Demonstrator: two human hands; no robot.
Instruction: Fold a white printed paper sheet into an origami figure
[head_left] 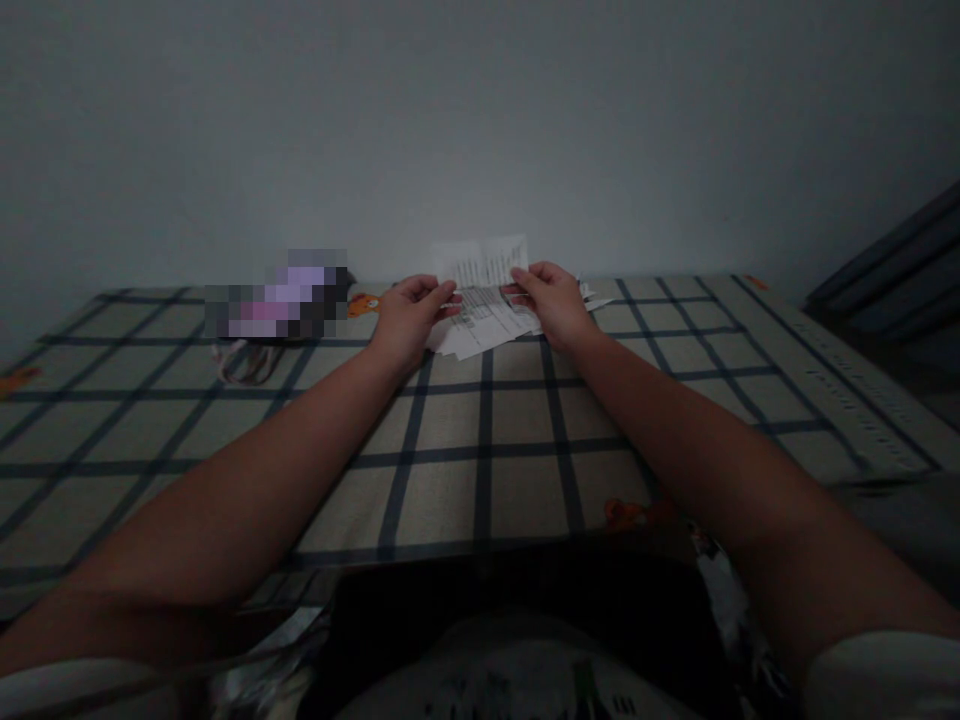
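Note:
Between my two hands a small sheet of printed paper (480, 262) stands raised, with a crease down its middle. My left hand (411, 312) pinches its left lower edge between thumb and fingers. On the other side my right hand (553, 300) grips the right lower edge the same way. Beneath and just behind my fingers, several loose printed papers (486, 335) lie in an overlapping pile on the checked tablecloth (480, 410). The print is too small to read.
To the left lies a blurred-out purple and pink item (285, 300) with a pale looped strap (247, 365) beside it. A grey wall (480, 130) rises behind the table. Dark folded cloth (900, 260) is at the right, past the table's edge.

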